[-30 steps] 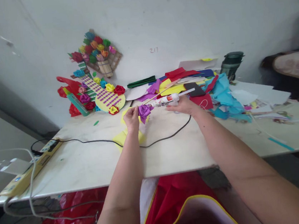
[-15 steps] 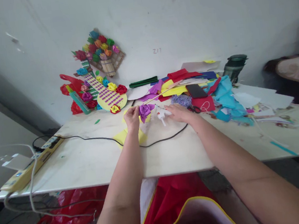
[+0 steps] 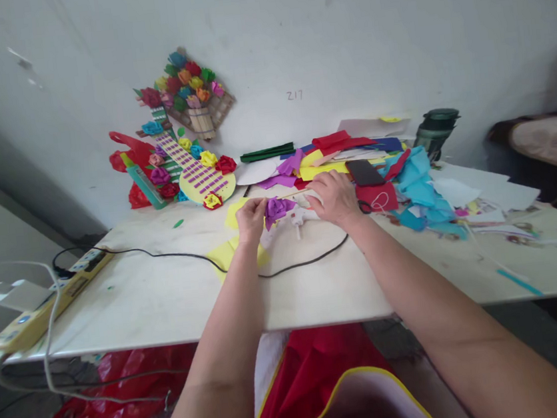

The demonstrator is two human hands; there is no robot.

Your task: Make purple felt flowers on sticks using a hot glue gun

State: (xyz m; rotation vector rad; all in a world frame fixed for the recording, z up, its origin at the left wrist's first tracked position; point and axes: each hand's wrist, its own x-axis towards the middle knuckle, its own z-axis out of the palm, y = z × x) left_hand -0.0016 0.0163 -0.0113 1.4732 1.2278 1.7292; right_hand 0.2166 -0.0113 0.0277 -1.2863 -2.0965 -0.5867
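My left hand (image 3: 251,217) is closed on a purple paper flower (image 3: 275,209), held just above a yellow paper sheet (image 3: 227,250) on the white table (image 3: 168,302). My right hand (image 3: 333,196) is to the right of the flower. Its fingers are bent down and pinched on the end of a thin wooden stick (image 3: 295,194) that points toward the flower. A white glue gun (image 3: 301,218) lies on the table between my hands, and its black cable (image 3: 295,263) runs toward me and off to the left.
A yellow power strip (image 3: 43,308) lies at the left table edge. A paper guitar with flowers (image 3: 194,171) leans on the wall. A pile of coloured paper (image 3: 405,174), a black phone (image 3: 365,172), scissors (image 3: 366,206) and a dark bottle (image 3: 433,127) crowd the right.
My right hand has laid the glue gun on the table and moved away from me to the stick. My left hand has kept the purple flower in about the same place.
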